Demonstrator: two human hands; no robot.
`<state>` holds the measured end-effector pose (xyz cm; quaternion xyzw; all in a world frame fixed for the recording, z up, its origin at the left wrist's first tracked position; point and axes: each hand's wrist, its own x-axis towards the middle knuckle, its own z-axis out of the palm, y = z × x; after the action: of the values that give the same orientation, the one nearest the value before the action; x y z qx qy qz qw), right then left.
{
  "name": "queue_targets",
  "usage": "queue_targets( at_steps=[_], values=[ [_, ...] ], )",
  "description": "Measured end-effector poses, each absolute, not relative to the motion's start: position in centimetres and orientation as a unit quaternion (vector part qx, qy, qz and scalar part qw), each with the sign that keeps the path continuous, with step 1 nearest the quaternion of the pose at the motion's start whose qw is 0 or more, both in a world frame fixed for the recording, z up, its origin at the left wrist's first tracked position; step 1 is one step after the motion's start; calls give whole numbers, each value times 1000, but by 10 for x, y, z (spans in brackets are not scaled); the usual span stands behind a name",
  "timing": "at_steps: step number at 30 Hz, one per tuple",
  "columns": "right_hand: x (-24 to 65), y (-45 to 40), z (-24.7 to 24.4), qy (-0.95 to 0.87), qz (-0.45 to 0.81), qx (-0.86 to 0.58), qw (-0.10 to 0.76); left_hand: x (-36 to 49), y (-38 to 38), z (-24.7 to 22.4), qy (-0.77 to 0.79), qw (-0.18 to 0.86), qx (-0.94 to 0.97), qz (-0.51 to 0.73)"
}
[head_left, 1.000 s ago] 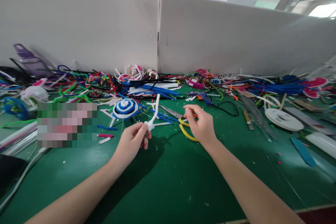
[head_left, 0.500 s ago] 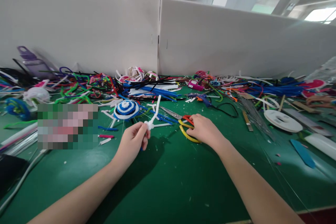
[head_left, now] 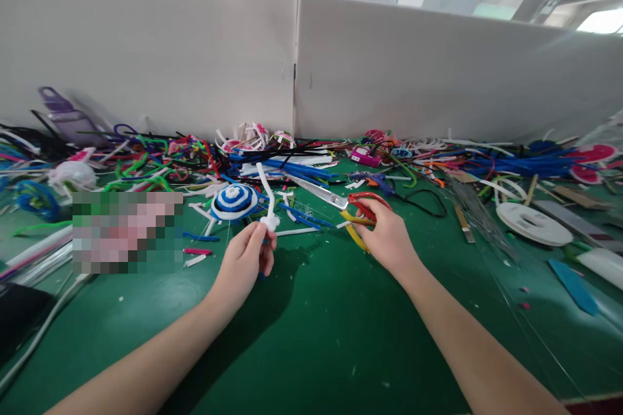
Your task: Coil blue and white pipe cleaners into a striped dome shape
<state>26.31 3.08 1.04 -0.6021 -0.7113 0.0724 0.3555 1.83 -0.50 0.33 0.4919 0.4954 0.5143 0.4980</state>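
Between the thumb and fingers of my left hand (head_left: 246, 256) is a small white pipe-cleaner piece (head_left: 270, 221), its long bent end sticking up. My right hand (head_left: 387, 233) grips scissors (head_left: 335, 200) by their red handle, the blades pointing up and left above the table. A yellow pair of handle loops (head_left: 357, 237) shows just under that hand; whether it belongs to the same tool is unclear. A blue and white spiral disc (head_left: 234, 201) lies behind my left hand.
Heaps of coloured pipe cleaners (head_left: 292, 165) line the white partition (head_left: 195, 58). A glue gun (head_left: 372, 180) with a black cord lies behind the scissors. On the right are a white spool (head_left: 534, 224) and a blue strip (head_left: 573, 286); a purple bottle (head_left: 73, 122) stands back left.
My right hand has lifted the scissors off the table, and their blades now sit higher. My left hand has shifted slightly left, turning the white piece's long end to lean left.
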Motion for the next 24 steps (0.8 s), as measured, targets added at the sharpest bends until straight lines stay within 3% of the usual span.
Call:
queue_targets(
  at_steps=[5, 13, 24],
  values=[
    [255, 28, 5, -729, 83, -595, 328, 18, -4, 5, 494, 503, 476, 525],
    [246, 19, 7, -822, -1, -505, 265, 14, -5, 8, 505, 492, 443, 555],
    [243, 14, 7, -832, 4, -510, 218, 13, -4, 1, 508, 449, 450, 581]
  ],
)
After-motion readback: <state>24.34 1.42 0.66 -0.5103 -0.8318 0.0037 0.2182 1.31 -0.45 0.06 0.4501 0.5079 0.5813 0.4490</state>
